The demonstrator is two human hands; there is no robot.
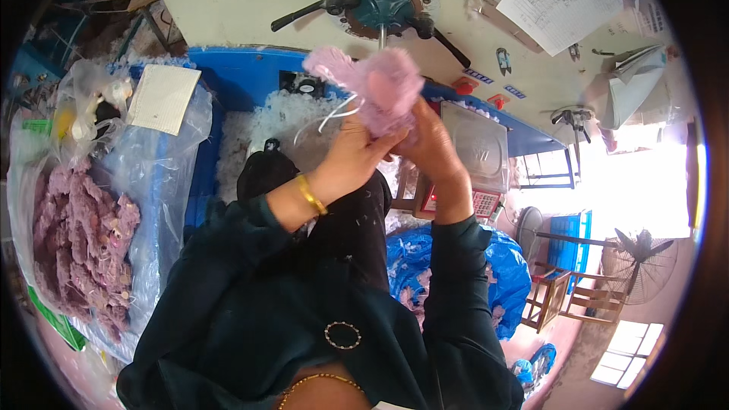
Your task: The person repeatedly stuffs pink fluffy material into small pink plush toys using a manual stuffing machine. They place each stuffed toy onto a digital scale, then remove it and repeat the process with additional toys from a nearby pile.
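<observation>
A fluffy pink plush piece [389,89], with white strings hanging from its left side, is held up in front of me at the end of a thin metal tube [382,36]. The tube comes out of a round green fitting [383,7] with black handles. Whether the tube goes inside the plush is hidden. My left hand [353,153], below a gold bracelet [310,194], is closed round the plush's lower end. From the right, my right hand [434,144] grips the same piece. Some fingertips are hidden behind it, and the plush is slightly blurred.
White fluff [288,121] fills a blue bin [203,125] below the fitting. A clear bag of pink plush pieces [83,235] stands at left. At right are a scale [474,148] and a blue bag [505,273]. Papers [562,0] lie on the pale panel.
</observation>
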